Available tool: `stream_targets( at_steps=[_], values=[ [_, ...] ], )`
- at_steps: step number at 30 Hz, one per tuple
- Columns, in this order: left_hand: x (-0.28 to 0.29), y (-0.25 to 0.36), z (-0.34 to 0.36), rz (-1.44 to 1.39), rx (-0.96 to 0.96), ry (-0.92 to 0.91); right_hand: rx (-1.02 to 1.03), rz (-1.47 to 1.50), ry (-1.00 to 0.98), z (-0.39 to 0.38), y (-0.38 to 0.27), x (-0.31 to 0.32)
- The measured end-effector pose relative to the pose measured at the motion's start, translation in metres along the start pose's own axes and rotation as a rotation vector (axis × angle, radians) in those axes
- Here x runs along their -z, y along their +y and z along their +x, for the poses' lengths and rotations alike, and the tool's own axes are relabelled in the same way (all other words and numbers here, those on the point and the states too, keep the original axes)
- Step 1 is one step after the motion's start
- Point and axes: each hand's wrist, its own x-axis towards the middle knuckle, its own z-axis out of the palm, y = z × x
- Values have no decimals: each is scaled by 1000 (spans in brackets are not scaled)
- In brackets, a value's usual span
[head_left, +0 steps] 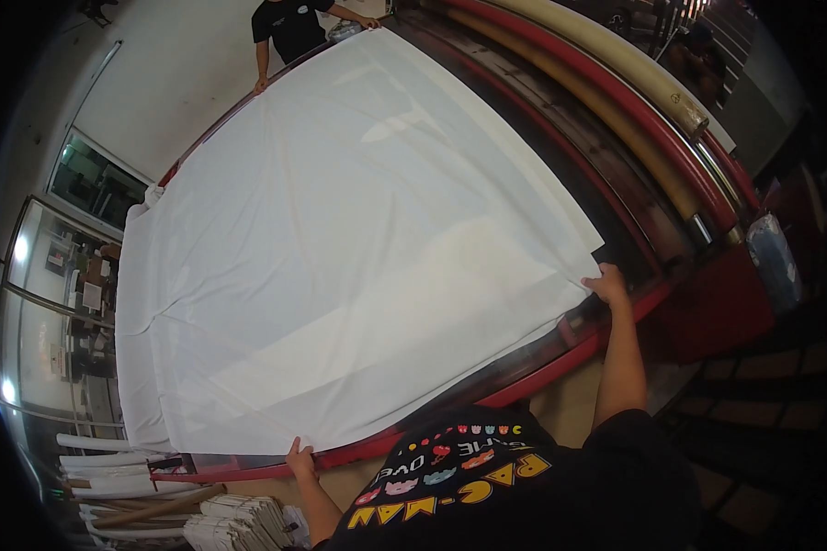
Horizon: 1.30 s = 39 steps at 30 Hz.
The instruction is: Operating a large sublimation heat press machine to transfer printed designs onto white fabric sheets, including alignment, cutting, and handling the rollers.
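Note:
A wide sheet of thin white fabric (303,220) lies spread over a red-framed machine table, with soft creases running across it. At the near edge, my left hand (300,458) is closed on the fabric's border, thumb and fingers pinching it. Farther right, my right hand (608,286) pinches the near right corner area of the same fabric. Under the fabric, paler bands show through, and a white sheet edge (533,188) reaches past it on the right. Across the table, another person's hands (261,84) rest at the far edge of the fabric.
Long rollers (634,83), one wrapped in tan material and one red, run along the right side. The table's red rail (524,387) passes in front of me. White tubes (110,464) and stacked flat bundles (239,523) lie at the lower left. A glass partition (46,321) stands left.

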Motion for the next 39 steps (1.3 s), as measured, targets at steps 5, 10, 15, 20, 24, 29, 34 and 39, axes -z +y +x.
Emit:
stream_targets(
  at_steps=[5, 10, 15, 20, 24, 29, 34, 39],
  values=[
    [15, 5, -1, 1, -21, -53, -97, 564, 96, 7, 4, 35],
    [29, 22, -5, 105, 16, -195, -88, 653, -13, -6, 18, 27],
    [35, 37, -7, 172, 136, -323, -86, 293, -71, -21, 28, 33],
    [38, 38, -2, 93, 152, -308, -148, 499, 104, -18, 32, 39],
    [32, 25, 5, 215, 175, -309, -133, 60, 90, -21, 40, 32],
    [21, 11, 3, 135, 239, -253, -23, -120, -160, -25, 50, 33],
    [20, 12, -5, 133, 177, -207, -83, 263, 1, -21, 58, 41],
    [23, 8, -3, 150, 183, -159, -167, -29, -11, -20, 63, 49]
  ],
)
